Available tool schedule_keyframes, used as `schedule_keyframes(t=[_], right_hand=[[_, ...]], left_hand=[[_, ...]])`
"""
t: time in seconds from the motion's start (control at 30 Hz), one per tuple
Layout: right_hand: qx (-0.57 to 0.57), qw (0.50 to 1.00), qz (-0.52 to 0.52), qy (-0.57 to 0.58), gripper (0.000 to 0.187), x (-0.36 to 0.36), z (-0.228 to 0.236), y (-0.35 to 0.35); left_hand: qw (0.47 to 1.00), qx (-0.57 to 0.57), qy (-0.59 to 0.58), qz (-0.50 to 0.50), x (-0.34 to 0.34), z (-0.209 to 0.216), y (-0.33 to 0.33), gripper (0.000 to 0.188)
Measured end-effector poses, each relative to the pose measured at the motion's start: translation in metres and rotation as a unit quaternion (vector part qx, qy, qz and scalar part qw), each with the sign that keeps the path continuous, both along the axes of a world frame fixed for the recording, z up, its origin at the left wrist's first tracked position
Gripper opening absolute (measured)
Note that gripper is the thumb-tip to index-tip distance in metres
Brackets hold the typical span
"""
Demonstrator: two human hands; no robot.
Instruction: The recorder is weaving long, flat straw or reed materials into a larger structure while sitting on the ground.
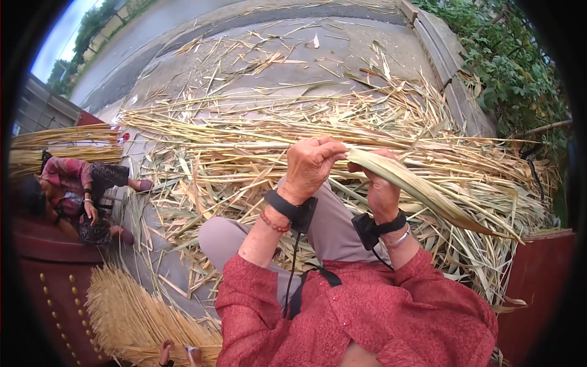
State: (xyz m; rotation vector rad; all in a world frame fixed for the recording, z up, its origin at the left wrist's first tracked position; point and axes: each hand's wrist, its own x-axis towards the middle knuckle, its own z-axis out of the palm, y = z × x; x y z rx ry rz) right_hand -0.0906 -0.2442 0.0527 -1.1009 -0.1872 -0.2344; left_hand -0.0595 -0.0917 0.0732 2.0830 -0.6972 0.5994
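Both my hands are raised over a thick layer of cut reed stalks (263, 145). Between the thumb and fingertips of my left hand (312, 166) is the narrow end of a long, pale green-yellow reed leaf (416, 183). From there the leaf slopes down to the right and ends in a dry brown tip. My right hand (384, 188) is curled beneath the leaf close to that pinched end, its fingers partly hidden by it. Each wrist wears a black strap with a small box and a cable.
At the left sits another person (67, 189) beside more bundled stalks (67, 144). A pale straw bundle (134, 315) lies at lower left, with someone's hands (177, 353) by it. Red panels (538, 287) stand at the right; a stone curb (449, 73) borders green plants (513, 73).
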Motion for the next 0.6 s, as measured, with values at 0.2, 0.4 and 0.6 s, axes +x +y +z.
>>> schedule_keyframes(t=[0.2, 0.4, 0.6], right_hand=[[0.080, 0.992, -0.033, 0.090, 0.005, 0.012, -0.021, 0.000], [0.085, 0.990, -0.015, 0.112, 0.006, 0.018, -0.062, -0.025], [0.062, 0.995, 0.010, 0.080, 0.008, 0.014, -0.040, -0.010]], left_hand=[[0.939, -0.332, 0.068, 0.053, 0.010, 0.011, 0.027, 0.008], [0.760, -0.633, -0.114, 0.096, -0.024, 0.048, 0.151, 0.020], [0.550, -0.824, 0.070, 0.119, -0.074, -0.037, 0.178, 0.032]])
